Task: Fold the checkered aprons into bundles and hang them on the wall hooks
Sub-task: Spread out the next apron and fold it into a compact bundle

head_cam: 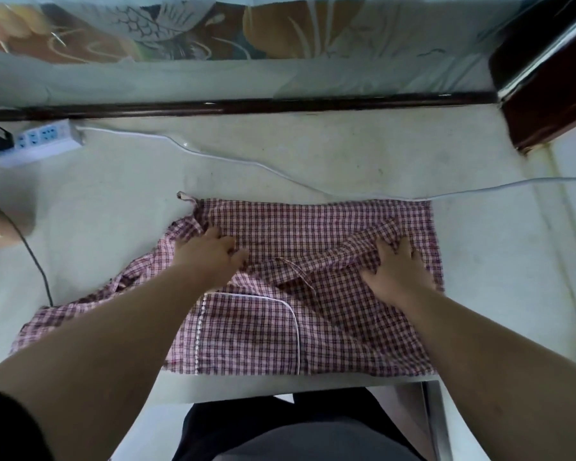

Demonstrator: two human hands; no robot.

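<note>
Apron (313, 224): pink-maroon check, white-piped pocket at 6 o'clock, spread rumpled mid-worktop (280, 154). Left grip (210, 254), 9 o'clock, palm-down on the cloth, fingers bent; whether it pinches cannot be told. Right grip (396, 271), 3 o'clock, fingers splayed flat, pressing a fold.

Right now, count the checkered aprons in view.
1. The apron lies spread on the table, left hand and right hand resting on it. Others may be outside the frame.
</note>
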